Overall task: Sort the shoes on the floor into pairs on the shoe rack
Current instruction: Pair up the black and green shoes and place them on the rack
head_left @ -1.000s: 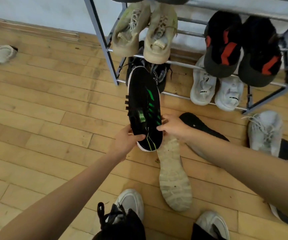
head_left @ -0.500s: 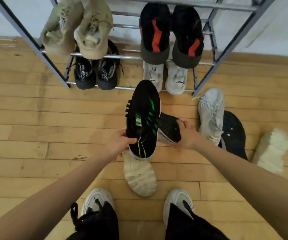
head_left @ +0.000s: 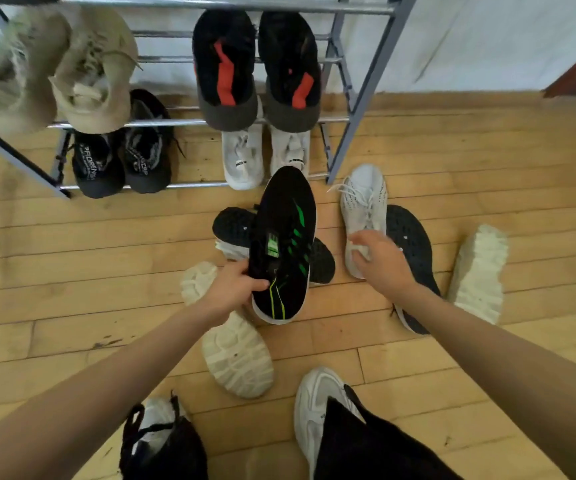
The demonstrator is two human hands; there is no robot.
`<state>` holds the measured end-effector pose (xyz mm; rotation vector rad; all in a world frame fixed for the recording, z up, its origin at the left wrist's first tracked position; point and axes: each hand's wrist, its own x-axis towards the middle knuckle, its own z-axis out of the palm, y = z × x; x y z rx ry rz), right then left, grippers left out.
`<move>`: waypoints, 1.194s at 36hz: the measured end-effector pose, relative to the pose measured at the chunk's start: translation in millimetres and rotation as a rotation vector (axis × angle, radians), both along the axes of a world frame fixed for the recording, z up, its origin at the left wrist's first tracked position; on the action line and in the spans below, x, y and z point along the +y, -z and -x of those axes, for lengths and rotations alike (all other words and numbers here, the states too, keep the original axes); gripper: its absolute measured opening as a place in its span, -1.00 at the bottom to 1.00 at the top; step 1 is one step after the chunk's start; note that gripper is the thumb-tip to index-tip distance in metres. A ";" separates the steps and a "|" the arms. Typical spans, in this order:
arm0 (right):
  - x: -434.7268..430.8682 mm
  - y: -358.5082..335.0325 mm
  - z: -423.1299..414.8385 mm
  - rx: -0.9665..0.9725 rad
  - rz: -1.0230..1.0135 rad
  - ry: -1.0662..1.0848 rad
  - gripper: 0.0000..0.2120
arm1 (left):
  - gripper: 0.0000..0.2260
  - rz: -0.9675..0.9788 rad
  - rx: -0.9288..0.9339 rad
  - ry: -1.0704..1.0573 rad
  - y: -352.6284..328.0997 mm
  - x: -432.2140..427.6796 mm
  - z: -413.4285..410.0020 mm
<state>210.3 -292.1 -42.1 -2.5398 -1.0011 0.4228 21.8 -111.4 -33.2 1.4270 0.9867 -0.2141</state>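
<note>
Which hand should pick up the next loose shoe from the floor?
Right. The left hand grips the black-and-green shoe, so it is occupied. The right hand holds nothing and hovers, fingers relaxed, over the heel of the white knit sneaker lying on the floor.

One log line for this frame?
left grip: holds black-green shoe | right grip: open, at white laced shoe, contact unclear | rack: four pairs shelved

Just one cam, head-worn and wide-angle, looking steeply down at the floor [head_left: 71,271] from close up. It faces the shoe rack [head_left: 359,88] along the top edge, with the wearer's own feet [head_left: 317,410] at the bottom.
</note>
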 end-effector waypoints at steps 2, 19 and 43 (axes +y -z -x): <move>-19.5 -7.3 -11.0 -0.044 -0.078 0.158 -0.76 | -0.74 0.013 -0.002 0.035 1.1 -9.7 -14.4; -87.7 38.8 -32.5 0.312 0.582 0.520 0.15 | -0.63 -0.068 0.102 0.092 25.1 -42.5 -65.0; -93.6 -46.1 -38.5 1.227 -0.530 0.414 -0.46 | -0.65 -0.734 -0.055 0.440 -7.1 -54.7 -67.3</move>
